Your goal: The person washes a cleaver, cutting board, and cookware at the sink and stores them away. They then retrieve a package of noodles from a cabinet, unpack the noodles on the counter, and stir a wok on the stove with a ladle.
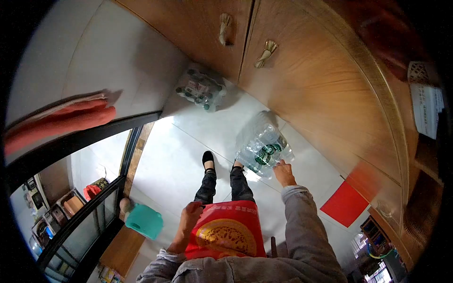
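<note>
My right hand [284,173] is closed on the near right edge of a plastic-wrapped pack of clear bottles [269,150] with green labels. The pack is close to the floor, beside my feet, and its far end is blurred. My left hand [189,215] is curled closed at the upper left edge of a red cloth [229,231] with a gold round print, which hangs before my body. Whether this cloth is an apron or a bag, I cannot tell, and what is inside my left fingers is hidden.
A second wrapped bottle pack [202,88] stands in the corner by the wooden cabinet doors [311,89]. A red sheet [345,203] is at the right. On the left are a dark-framed glass door [89,212], a teal plastic item [144,220] and a coral towel [61,120].
</note>
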{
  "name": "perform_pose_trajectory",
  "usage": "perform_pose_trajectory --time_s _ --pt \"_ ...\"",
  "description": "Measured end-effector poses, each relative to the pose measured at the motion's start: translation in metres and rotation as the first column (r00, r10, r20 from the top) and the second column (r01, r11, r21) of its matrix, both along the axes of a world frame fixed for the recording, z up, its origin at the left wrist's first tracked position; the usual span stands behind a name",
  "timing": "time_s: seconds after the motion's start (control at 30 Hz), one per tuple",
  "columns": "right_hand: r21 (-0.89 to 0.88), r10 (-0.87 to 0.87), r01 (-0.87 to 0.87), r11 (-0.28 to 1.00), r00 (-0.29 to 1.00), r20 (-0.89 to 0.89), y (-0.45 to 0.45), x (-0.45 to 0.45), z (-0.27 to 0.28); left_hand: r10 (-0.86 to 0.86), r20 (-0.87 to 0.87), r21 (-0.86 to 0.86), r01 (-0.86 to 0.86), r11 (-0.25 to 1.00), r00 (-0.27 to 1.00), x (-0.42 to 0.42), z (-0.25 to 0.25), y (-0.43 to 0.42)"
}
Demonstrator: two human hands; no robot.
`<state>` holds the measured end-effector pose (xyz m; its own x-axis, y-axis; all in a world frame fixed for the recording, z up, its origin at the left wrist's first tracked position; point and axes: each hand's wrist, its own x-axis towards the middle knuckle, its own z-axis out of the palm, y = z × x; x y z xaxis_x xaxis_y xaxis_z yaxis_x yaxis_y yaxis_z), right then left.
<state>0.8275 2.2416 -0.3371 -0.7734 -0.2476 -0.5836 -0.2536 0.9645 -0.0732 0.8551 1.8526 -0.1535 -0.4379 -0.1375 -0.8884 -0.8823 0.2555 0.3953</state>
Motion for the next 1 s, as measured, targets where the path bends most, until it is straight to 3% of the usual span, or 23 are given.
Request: perform_pose_trajectory --time_s 0.13,0.5,0.6,0.7,0.73,0.83,0.87,0.93,1.0 --pt "0.047 0.058 -0.059 0.997 0.998 0.033 0.009 0.017 -0.007 0.055 0.033 0.025 -0.056 0.998 0.998 0.0 -0.016 -0.013" --pt "0.112 -0.032 0.019 0.994 0.992 0.12 0.024 0.063 -0.039 0.094 0.09 0.042 -0.098 0.994 0.992 0.0 -0.028 -0.015" --pt "0.053 -0.009 0.006 0.999 0.998 0.055 0.024 0.053 -0.024 0.046 0.112 0.141 -0.062 0.988 0.993 0.005 -0.029 -0.011" --pt "0.041 -0.063 0.056 0.998 0.98 0.187 0.019 0.037 -0.008 -0.111 0.041 0.123 0.105 0.987 0.993 0.002 -0.029 -0.005" --pt "0.045 -0.076 0.068 0.997 0.972 0.224 0.014 0.029 -0.001 -0.099 0.039 0.135 0.092 0.986 0.994 -0.003 -0.027 -0.005" --pt "-0.243 -0.297 0.333 0.911 0.939 0.171 -0.02 -0.031 0.024 -0.051 0.044 0.166 0.043 0.985 0.998 -0.019 -0.016 -0.009" --pt "-0.404 -0.386 0.378 0.833 0.92 0.066 -0.04 -0.065 0.04 -0.028 0.05 0.172 0.019 0.985 0.998 -0.027 -0.011 -0.013" --pt "-0.716 -0.546 0.325 0.618 0.833 -0.093 -0.086 -0.157 0.117 0.007 0.046 0.175 -0.014 0.985 0.999 -0.037 -0.006 -0.021" --pt "-0.867 -0.727 0.279 0.412 0.675 -0.128 -0.119 -0.232 0.176 0.026 0.021 0.167 -0.029 0.985 0.999 -0.041 -0.001 -0.031"
